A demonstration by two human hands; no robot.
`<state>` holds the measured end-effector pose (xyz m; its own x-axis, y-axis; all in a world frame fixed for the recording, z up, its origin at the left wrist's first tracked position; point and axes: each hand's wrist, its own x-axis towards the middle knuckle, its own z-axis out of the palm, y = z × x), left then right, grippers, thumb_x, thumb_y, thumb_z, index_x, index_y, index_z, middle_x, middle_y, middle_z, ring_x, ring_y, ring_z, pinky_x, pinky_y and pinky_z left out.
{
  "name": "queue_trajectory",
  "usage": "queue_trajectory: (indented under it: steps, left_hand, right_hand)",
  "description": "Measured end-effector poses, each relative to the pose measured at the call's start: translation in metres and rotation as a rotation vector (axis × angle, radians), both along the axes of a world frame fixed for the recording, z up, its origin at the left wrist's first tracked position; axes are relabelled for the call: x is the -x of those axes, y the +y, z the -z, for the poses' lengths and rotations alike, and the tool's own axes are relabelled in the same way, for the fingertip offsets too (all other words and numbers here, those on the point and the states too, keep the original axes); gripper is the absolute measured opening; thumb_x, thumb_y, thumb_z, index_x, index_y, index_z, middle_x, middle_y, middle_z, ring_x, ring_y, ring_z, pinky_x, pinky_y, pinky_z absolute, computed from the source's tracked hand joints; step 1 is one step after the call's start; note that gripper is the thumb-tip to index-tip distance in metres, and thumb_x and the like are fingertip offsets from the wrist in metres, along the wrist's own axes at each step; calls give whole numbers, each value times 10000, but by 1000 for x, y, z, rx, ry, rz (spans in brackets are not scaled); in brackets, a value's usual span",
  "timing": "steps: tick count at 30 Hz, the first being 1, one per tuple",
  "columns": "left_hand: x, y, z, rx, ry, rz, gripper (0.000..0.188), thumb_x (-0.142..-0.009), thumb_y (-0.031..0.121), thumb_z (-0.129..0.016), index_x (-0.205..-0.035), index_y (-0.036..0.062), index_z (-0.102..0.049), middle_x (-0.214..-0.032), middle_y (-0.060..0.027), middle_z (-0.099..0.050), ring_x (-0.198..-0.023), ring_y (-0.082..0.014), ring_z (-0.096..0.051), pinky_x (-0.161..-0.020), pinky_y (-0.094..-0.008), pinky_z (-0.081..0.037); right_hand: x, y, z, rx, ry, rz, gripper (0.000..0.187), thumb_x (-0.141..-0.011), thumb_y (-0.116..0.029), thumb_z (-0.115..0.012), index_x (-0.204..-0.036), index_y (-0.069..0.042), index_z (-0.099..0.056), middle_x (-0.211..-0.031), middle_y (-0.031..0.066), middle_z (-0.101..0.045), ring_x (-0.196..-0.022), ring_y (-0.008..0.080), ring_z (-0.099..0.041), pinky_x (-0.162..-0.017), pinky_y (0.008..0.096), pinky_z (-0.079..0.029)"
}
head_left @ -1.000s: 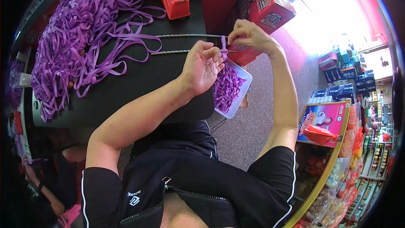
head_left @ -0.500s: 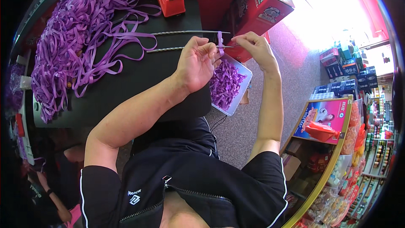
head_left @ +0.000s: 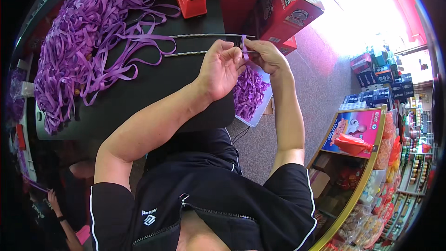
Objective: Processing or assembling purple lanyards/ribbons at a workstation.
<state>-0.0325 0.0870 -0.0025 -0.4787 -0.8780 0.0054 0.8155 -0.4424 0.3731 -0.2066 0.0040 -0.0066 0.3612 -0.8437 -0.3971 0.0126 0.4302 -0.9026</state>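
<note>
Two thin metal rods with twisted shafts (head_left: pixel 188 35) reach out past the dark table's right edge. A short purple ribbon (head_left: pixel 245 49) is looped across both near their tips. My left hand (head_left: pixel 220 69) is closed beside it, thumb and fingers curled in at the ribbon's left side. From the right, my right hand (head_left: pixel 268 56) pinches the same ribbon between thumb and fingers. The exact hold of the fingertips is partly hidden. Below the hands, a whitish plastic bin (head_left: pixel 257 118) holds many short purple ribbon pieces (head_left: pixel 250 90).
A big heap of long purple ribbon (head_left: pixel 76 42) covers the left of the black table (head_left: pixel 158 107), with strands trailing toward the rods. A red tape dispenser (head_left: pixel 189 0) stands at the back. Red cartons (head_left: pixel 297 7) are beyond the hands; a display counter (head_left: pixel 353 132) is at right.
My right hand has moved left and closed in on the ribbon at the rod tips. My left hand stays nearly in place.
</note>
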Motion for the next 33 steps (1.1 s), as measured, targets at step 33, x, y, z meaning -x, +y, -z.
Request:
queue_trajectory:
  steps: [33]
  left_hand:
    - [-40,5,-28,1276,-2123,-686,206,-844,192,-612,-981,39,-623,-1241,-194,-515,-1241,-353,-431,-1029,-493,-323]
  right_hand:
    - [-15,25,-26,756,331,258,281,-878,-205,-624,-1066,-1,-665,-996,71,-666,-942,136,-591,-846,266,-441]
